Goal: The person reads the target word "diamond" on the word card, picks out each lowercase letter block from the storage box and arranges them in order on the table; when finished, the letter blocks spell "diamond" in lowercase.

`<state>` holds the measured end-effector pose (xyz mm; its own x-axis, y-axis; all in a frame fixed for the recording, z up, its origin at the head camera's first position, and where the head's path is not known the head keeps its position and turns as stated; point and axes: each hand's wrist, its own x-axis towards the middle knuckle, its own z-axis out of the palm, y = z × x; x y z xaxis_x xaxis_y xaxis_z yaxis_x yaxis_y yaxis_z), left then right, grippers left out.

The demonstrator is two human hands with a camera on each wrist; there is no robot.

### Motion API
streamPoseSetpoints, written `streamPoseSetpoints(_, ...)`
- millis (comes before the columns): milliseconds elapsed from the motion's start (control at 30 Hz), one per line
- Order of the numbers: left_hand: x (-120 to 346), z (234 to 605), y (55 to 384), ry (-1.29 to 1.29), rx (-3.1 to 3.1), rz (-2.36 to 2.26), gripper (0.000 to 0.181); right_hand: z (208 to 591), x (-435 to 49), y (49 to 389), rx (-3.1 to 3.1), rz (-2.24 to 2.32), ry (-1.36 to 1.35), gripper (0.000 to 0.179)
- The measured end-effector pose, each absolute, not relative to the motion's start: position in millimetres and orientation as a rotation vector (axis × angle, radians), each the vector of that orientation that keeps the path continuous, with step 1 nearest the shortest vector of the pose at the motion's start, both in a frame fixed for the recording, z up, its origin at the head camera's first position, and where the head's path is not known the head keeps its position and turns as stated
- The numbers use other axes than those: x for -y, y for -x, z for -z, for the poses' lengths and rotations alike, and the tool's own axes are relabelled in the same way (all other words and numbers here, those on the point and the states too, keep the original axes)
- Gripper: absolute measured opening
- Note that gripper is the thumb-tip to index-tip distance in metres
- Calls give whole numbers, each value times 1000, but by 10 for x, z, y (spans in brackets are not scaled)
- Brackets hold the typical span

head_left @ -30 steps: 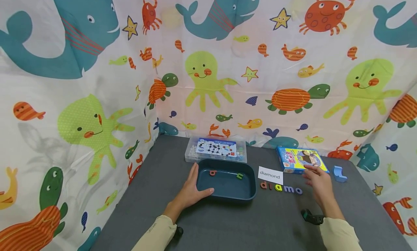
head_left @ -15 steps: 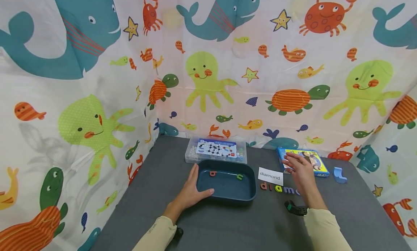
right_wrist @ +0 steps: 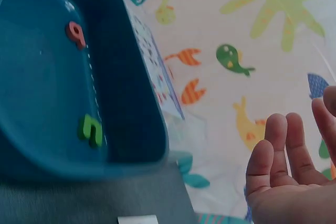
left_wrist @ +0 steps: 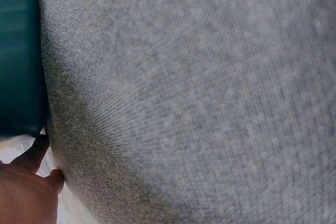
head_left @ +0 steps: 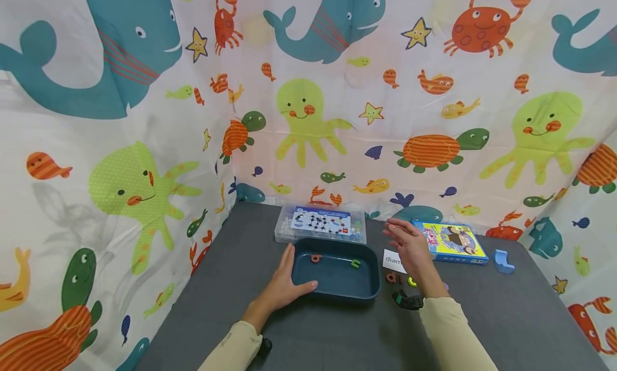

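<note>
My left hand touches the left side of a dark teal plastic tray, its fingers stretched along the outer wall and its thumb near the front corner. Inside lie a green letter n and an orange letter with a round bowl and stem. My right hand hovers right of the tray, fingers loosely bent, holding nothing. It partly hides a white word card and the row of letters below. An orange d and part of a yellow letter still show.
Behind the tray stands a clear plastic case with a blue-and-white label. To the right lie a blue-and-yellow box and a small light-blue block. A curtain printed with sea animals encloses the grey tabletop.
The right hand has moved left, from beside the right end of the letter row to over the card, near the tray. The left hand has stayed at the tray.
</note>
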<state>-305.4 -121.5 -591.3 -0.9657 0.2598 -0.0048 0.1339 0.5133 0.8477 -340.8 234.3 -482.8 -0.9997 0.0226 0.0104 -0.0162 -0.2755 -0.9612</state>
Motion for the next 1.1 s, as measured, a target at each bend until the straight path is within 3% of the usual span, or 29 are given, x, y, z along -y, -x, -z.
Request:
streamPoseSetpoints(467, 1220, 5900, 3054, -354, -2630, -1443, 119, 4963, -1895, 3586, 2127, -2425, -67, 38)
streamPoseSetpoints(700, 1220, 5902, 3055, -369, -2620, -1469, 119, 5017, -1754, 3615, 2358, -2328, -71, 33)
streamPoseSetpoints(1100, 1209, 5885, 3057, -329, -2617, -1466, 119, 5155, -1680, 3612, 2670, -2217, 22, 42)
